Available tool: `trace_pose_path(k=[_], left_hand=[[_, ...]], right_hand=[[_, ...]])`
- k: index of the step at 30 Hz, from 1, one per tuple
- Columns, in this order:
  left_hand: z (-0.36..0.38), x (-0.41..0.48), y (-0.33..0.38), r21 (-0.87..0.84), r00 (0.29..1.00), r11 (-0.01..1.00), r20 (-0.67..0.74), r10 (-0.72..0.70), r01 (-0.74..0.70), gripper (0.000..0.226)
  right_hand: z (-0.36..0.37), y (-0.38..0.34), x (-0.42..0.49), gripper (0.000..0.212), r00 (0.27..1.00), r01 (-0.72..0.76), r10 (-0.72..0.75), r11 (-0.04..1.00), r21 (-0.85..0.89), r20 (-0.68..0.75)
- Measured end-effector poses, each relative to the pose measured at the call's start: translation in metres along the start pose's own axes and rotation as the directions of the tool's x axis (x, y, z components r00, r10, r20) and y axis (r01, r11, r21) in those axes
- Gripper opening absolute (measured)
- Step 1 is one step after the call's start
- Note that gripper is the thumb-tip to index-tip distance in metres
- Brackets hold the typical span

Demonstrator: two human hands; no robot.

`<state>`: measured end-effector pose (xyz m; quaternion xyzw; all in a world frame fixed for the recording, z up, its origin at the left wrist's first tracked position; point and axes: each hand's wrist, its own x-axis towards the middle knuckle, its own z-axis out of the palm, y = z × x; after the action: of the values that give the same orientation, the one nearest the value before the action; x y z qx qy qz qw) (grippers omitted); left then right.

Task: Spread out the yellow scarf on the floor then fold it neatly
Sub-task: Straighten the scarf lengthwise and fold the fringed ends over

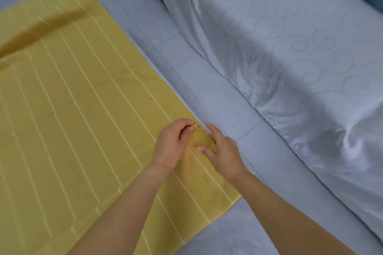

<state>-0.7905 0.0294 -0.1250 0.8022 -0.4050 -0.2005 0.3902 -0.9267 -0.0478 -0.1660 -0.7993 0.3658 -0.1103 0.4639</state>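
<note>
Yellow scarf [78,109] lies spread on floor [228,99], left of white bedsheet [290,47]. We pinch raised bump at its right edge: left hand [171,147] and right hand [223,149] both grasping. Spreading looks done; next, we judge, carry edge leftward for first fold.

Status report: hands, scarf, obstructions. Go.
Left hand and right hand both pinching a raised bump of scarf near its right edge. Scarf mostly flat on floor. White sheet beside, apart.
</note>
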Motion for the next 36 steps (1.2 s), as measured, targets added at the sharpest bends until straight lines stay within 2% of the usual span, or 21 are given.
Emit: trace_pose_path(k=[4, 8, 11, 14, 16, 18, 21, 25, 29, 32, 36], left_hand=[[-0.001, 0.005, 0.003, -0.064, 0.996, 0.995, -0.043, -0.076, 0.074, 0.015], [0.007, 0.013, -0.002, -0.018, 0.995, 0.996, -0.046, -0.091, 0.090, 0.016], [0.019, 0.016, -0.008, 0.091, 0.995, 0.991, 0.018, -0.096, 0.094, 0.022], [0.027, 0.011, -0.013, 0.353, 1.000, 0.935, 0.005, -0.031, 0.027, 0.035], [0.031, -0.003, -0.013, 0.481, 0.999, 0.876, -0.028, 0.029, -0.012, 0.047], [0.036, -0.027, -0.013, 0.549, 0.998, 0.834, -0.001, 0.062, -0.052, 0.052], [0.045, -0.060, -0.024, 0.636, 0.994, 0.767, 0.108, 0.024, -0.088, 0.062], [0.054, -0.066, -0.038, 0.687, 0.978, 0.723, 0.188, -0.085, -0.069, 0.068], [0.043, -0.066, -0.034, 0.578, 0.975, 0.814, 0.205, -0.088, -0.048, 0.066], [0.012, -0.090, -0.042, 0.587, 0.986, 0.809, 0.141, -0.094, -0.007, 0.065], [-0.044, -0.144, -0.073, 0.660, 0.981, 0.740, 0.022, -0.191, 0.129, 0.066]], right_hand=[[-0.010, 0.016, -0.009, 0.038, 0.998, 0.026, -0.033, 0.991, -0.128, -0.052], [-0.020, 0.030, -0.025, 0.040, 0.979, 0.106, -0.149, 0.954, -0.282, -0.137], [-0.020, 0.033, -0.031, 0.035, 0.956, 0.086, -0.204, 0.882, -0.463, -0.210], [-0.019, 0.031, -0.032, 0.032, 0.943, 0.038, -0.219, 0.818, -0.574, -0.251], [-0.017, 0.027, -0.035, 0.044, 0.936, 0.135, -0.301, 0.784, -0.606, -0.182], [-0.010, 0.023, -0.043, 0.057, 0.929, 0.276, -0.370, 0.728, -0.628, -0.021], [0.000, 0.033, -0.054, 0.069, 0.948, 0.314, -0.258, 0.678, -0.664, 0.185], [-0.002, 0.038, -0.059, 0.074, 0.970, 0.234, -0.111, 0.669, -0.705, 0.217], [-0.004, 0.034, -0.067, 0.073, 0.962, 0.246, -0.066, 0.638, -0.729, 0.267], [-0.005, 0.022, -0.066, 0.074, 0.955, 0.256, -0.047, 0.628, -0.735, 0.293], [0.014, -0.021, -0.061, 0.072, 0.902, 0.400, -0.116, 0.586, -0.705, 0.415]])
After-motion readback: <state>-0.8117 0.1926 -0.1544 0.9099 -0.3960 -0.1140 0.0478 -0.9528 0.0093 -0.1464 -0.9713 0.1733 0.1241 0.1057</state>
